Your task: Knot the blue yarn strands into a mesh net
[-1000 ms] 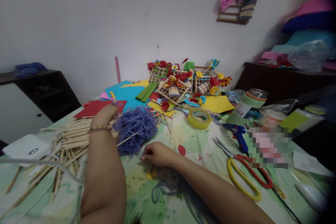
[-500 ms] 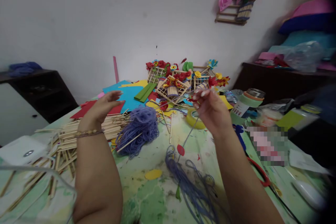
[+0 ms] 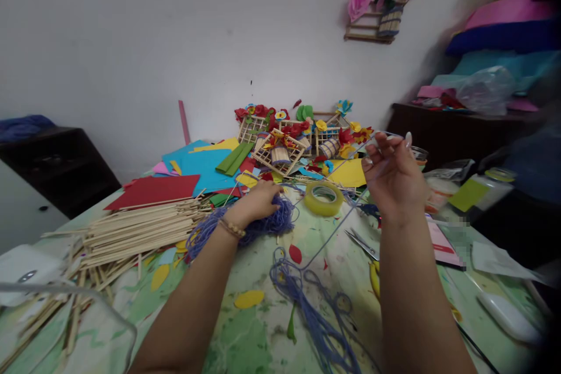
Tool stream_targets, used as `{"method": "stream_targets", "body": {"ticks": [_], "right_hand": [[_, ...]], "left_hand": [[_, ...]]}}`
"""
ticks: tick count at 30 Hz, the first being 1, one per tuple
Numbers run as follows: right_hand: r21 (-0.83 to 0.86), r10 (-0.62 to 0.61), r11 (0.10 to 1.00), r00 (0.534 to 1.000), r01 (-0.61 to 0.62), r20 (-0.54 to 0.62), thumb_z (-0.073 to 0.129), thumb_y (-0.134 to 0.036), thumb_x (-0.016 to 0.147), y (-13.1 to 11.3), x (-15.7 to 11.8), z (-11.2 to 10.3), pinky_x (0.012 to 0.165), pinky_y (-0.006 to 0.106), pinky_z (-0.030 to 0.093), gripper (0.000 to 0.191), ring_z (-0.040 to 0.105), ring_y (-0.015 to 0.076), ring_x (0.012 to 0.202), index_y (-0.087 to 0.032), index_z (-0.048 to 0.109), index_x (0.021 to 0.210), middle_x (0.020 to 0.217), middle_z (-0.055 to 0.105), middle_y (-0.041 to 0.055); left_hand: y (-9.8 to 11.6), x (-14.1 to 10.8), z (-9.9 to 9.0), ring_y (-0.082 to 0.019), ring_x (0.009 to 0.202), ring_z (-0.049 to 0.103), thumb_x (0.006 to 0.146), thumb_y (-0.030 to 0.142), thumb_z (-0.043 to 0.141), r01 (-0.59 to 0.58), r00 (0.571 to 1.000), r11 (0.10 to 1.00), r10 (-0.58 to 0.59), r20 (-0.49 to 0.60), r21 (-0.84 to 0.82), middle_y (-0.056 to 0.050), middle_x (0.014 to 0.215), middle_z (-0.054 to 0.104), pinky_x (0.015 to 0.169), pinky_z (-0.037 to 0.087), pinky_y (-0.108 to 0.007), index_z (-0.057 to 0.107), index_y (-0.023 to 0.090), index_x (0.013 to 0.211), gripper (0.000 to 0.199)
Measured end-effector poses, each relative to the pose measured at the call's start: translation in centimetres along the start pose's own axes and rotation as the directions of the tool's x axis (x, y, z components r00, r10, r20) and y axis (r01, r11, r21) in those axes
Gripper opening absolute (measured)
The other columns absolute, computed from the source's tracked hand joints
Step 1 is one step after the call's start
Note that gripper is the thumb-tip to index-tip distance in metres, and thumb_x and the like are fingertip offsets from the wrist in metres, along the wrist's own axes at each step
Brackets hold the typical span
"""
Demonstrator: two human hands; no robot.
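Observation:
My left hand (image 3: 259,201) reaches down onto a tangled heap of purple yarn (image 3: 210,235), its fingers curled into the strands. Raised at the right, my right hand (image 3: 392,172) pinches a strand of the same yarn, which runs from the fingers down to the table. Looser yarn loops (image 3: 307,310) lie on the table between my forearms. Behind the heap stands a roll of clear yellowish tape (image 3: 324,198). Scissors (image 3: 363,244) lie below my right hand, partly hidden by that forearm.
Thin wooden sticks (image 3: 140,234) are stacked at the left, beside red paper (image 3: 153,191) and blue paper (image 3: 197,166). Stick frames with paper flowers (image 3: 280,152) stand against the wall. A phone (image 3: 445,242), a white mouse-shaped object (image 3: 508,317) and a lidded jar (image 3: 495,187) are on the right.
My left hand has moved down and right onto the yarn heap, shifting it rightward. My right hand has moved right with the strand, uncovering the scissors. The view has turned slightly right.

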State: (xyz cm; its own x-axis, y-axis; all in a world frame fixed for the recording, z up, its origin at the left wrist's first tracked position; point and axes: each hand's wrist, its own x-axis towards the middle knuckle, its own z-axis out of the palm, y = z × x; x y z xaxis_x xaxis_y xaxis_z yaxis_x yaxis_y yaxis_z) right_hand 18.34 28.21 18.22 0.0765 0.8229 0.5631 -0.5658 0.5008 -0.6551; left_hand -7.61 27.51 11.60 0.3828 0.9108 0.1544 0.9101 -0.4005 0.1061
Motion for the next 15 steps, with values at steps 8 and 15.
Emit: {"method": "stream_targets", "body": {"ticks": [8, 15], "right_hand": [[0.087, -0.038, 0.995, 0.989, 0.050, -0.141, 0.059, -0.027, 0.079, 0.0, 0.4, -0.9, 0.068, 0.018, 0.046, 0.009, 0.056, 0.0072, 0.082, -0.023, 0.060, 0.070, 0.080, 0.057, -0.0033], [0.290, 0.029, 0.957, 0.999, -0.018, -0.035, 0.057, -0.025, 0.078, -0.8, 0.2, -1.0, 0.075, 0.024, 0.051, 0.018, 0.056, 0.0074, 0.071, -0.019, 0.053, 0.062, 0.072, 0.054, -0.0022]], "left_hand": [[-0.7, 0.9, 2.7, -0.030, 0.098, 0.056, 0.077, 0.020, 0.051, 0.110, 0.994, 0.991, -0.108, -0.029, 0.076, -0.015, 0.096, 0.066, 0.087, 0.042, -0.043, 0.068, 0.014, 0.091, 0.022], [-2.2, 1.0, 3.6, -0.024, 0.113, 0.052, 0.064, 0.002, 0.047, 0.155, 0.985, 0.988, -0.155, -0.073, -0.004, -0.009, 0.116, 0.062, 0.097, 0.039, -0.036, 0.060, 0.020, 0.116, 0.056]]}}
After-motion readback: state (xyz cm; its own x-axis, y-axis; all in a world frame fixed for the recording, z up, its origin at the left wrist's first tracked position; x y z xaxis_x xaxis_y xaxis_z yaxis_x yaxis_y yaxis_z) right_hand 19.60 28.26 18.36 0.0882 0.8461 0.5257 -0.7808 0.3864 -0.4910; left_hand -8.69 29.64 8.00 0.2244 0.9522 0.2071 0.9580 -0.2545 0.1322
